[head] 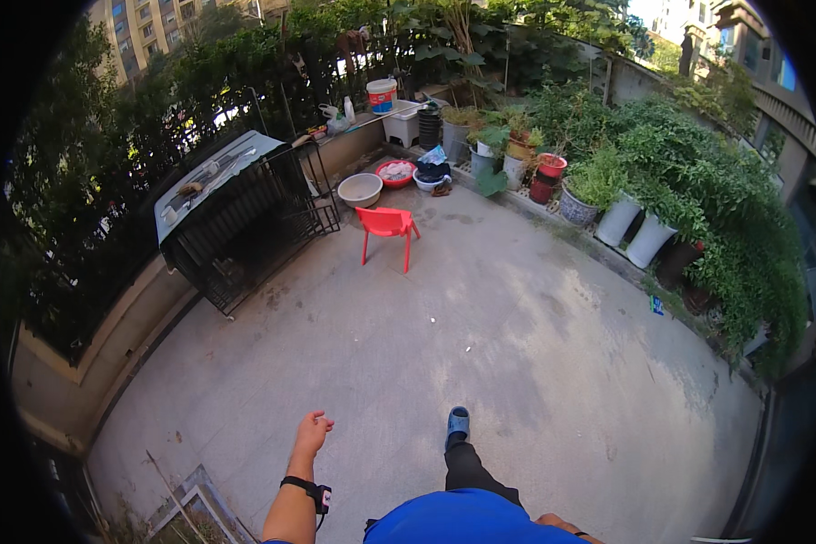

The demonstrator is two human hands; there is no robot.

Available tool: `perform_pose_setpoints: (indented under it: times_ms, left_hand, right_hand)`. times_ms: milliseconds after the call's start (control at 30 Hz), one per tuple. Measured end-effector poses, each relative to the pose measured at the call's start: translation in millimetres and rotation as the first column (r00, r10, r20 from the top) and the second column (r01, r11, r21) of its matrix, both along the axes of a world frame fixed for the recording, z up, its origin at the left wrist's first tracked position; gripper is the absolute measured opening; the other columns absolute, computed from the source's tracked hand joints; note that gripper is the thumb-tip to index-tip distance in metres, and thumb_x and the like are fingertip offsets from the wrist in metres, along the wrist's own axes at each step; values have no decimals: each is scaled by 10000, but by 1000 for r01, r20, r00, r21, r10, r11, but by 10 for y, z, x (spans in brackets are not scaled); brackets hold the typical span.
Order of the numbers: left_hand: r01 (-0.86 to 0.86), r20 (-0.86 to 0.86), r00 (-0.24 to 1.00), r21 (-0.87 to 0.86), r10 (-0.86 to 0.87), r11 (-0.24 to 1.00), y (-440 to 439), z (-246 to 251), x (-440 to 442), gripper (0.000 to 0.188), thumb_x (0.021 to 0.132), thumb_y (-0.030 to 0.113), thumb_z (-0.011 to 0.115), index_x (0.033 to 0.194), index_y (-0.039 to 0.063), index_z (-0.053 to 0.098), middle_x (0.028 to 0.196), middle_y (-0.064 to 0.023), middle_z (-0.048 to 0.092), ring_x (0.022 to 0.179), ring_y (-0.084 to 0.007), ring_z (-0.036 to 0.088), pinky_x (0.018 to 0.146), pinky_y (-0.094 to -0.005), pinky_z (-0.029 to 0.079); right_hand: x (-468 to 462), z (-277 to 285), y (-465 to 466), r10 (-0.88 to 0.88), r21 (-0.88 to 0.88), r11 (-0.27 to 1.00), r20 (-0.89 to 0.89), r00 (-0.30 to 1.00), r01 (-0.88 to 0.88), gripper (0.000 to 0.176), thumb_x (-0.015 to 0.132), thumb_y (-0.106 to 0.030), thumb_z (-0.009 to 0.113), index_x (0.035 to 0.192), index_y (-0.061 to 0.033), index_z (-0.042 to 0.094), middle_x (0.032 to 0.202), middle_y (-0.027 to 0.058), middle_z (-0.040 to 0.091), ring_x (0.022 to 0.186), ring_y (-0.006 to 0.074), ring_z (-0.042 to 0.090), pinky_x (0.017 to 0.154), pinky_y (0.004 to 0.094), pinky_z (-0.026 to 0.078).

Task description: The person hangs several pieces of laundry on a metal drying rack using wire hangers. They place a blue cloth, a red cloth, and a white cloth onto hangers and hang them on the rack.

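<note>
My left hand (315,431) hangs in the air over the concrete floor (394,360), fingers loosely bent and a little apart, holding nothing. A black strap with a small device (321,498) is on that forearm. Of my right arm only a piece of forearm (554,522) shows beside the blue shirt (449,520); the right hand is out of view. One foot in a blue clog (458,421) is stretched forward. Farther ahead stands a red plastic chair (386,223), its back towards me. Behind it are a beige basin (360,189), a red basin (396,174) with cloth and a white basin (427,183) with dark cloth.
At left stands a black wire cage (245,224) with a covered top bearing small items. Potted plants (642,163) line the right edge. A white bucket (381,96) sits on the back ledge. A framed floor opening (200,506) with a stick lies at lower left.
</note>
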State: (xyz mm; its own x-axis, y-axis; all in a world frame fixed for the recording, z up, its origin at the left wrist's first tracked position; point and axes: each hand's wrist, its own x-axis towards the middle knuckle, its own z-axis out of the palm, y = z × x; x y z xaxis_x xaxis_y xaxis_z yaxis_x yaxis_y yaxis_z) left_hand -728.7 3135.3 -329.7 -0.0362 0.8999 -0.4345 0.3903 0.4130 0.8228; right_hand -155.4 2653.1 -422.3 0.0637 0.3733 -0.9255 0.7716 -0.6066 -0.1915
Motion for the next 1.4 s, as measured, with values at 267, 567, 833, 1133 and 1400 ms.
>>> perform_pose_setpoints:
  times_ms: [267, 567, 833, 1133, 1400]
  left_hand:
    - [268, -190, 838, -673, -511, 689, 413, -521, 1174, 308, 934, 277, 599, 1014, 41, 780, 925, -147, 769, 857, -270, 741, 793, -416, 568]
    - [359, -111, 818, -667, -564, 652, 2520, -879, 1664, 459, 859, 409, 723, 1072, 4, 774, 952, -178, 778, 873, -287, 740, 808, -416, 570]
    - [-30, -92, 996, -387, -6, 922, 7570, -645, 2738, 390, 962, 142, 561, 1300, -52, 585, 1015, -156, 759, 870, -206, 738, 761, -344, 591]
    - [123, -6, 992, -70, -124, 990, 11234, -345, 4754, 388, 1012, 152, 549, 1346, -46, 558, 1026, -164, 765, 895, -212, 742, 791, -339, 585]
    - [207, -128, 928, -606, -351, 768, 11067, -668, 5744, 310, 912, 249, 592, 951, 2, 774, 947, -146, 778, 857, -257, 737, 787, -398, 563]
  right_hand:
    - [1837, 470, 4049, -585, 119, 800, -59, 809, 588, 284, 961, -115, 473, 1056, 80, 657, 938, 204, 767, 703, 262, 748, 561, 367, 596]
    - [2924, 969, 8333, -608, 561, 566, -210, 766, 604, 265, 992, -130, 483, 1137, 40, 625, 821, 169, 757, 645, 218, 729, 604, 357, 589]
    - [2757, 514, 9222, -666, 2, 744, -65, 743, 668, 277, 999, -167, 494, 979, 36, 681, 844, 159, 765, 664, 256, 741, 574, 365, 592]
    - [4302, -690, 10452, -323, 161, 937, 57, 945, 311, 375, 900, -375, 656, 1025, -41, 772, 1019, 198, 762, 1029, 344, 722, 920, 421, 552]
    - [6738, 436, 14535, -734, 255, 657, 0, 679, 710, 232, 986, -103, 471, 1060, 57, 622, 820, 192, 750, 588, 275, 720, 481, 370, 549]
